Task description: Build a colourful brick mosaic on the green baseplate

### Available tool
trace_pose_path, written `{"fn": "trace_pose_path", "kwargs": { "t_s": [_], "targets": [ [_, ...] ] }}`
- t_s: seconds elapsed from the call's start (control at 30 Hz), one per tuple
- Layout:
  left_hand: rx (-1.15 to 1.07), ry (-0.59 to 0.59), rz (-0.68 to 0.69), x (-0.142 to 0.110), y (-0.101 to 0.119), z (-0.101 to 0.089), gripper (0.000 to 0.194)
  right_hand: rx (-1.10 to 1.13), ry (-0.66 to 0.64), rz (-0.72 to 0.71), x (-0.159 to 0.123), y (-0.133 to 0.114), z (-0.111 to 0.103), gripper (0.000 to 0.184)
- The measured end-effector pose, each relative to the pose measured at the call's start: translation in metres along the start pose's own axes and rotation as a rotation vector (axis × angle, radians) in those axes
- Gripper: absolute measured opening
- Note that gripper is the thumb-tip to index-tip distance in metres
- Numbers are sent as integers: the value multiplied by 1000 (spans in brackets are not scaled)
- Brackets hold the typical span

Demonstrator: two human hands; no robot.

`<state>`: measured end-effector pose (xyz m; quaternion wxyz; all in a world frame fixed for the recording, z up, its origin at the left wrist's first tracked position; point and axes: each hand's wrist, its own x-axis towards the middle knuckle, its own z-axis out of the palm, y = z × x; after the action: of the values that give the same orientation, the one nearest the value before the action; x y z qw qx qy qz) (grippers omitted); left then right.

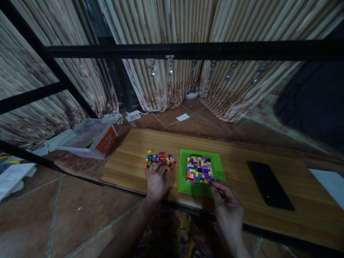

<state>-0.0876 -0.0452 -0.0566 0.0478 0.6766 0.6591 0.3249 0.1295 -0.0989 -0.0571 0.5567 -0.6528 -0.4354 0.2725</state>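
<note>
Left hand (157,179) curled at the loose bricks (155,158), hold unclear; right hand (228,201) narrow at the near-right corner of the block (199,170) on the green plate (185,187), any brick hidden; best press each square, straight down.

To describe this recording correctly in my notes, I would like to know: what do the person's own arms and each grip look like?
The left grip and right grip are human hands without gloves. No sleeve shows on the left forearm or visible right forearm, nor any watch. Rings are hard to tell in this dim light.
</note>
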Motion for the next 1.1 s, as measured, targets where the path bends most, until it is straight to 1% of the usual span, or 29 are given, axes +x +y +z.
{"fn": "trace_pose_path", "kwargs": {
  "t_s": [0.1,0.17,0.27,0.33,0.47,0.57,0.67,0.8,0.9,1.0,1.1],
  "targets": [
    [-156,-45,-31,-7,6,-7,13,8,-29,3,-5,-3,4,24],
    [-278,-122,-49,-14,15,-8,13,22,-67,9,-10,-4,7,23],
    [-390,-234,-33,-21,30,-4,10,6,-103,17,-15,-2,10,22],
    [-427,-258,-28,-20,38,0,10,-6,-112,28,-16,0,8,22],
    [-475,-263,-25,-8,51,5,11,-8,-116,77,-13,3,-1,24],
    [-472,-263,22,1,58,8,12,-9,-113,108,-11,6,-5,27],
    [-424,-227,70,6,63,13,12,-11,-102,99,-10,7,-6,27],
    [-328,-166,93,7,67,23,13,-24,-107,85,-10,6,-5,26],
    [-281,-142,87,7,68,27,13,-24,-111,91,-9,5,-6,25],
    [-280,-128,60,7,69,29,11,-28,-114,84,-7,3,-5,26],
    [-282,-109,30,7,70,28,11,-47,-107,31,2,-2,-1,24]
  ]
}}
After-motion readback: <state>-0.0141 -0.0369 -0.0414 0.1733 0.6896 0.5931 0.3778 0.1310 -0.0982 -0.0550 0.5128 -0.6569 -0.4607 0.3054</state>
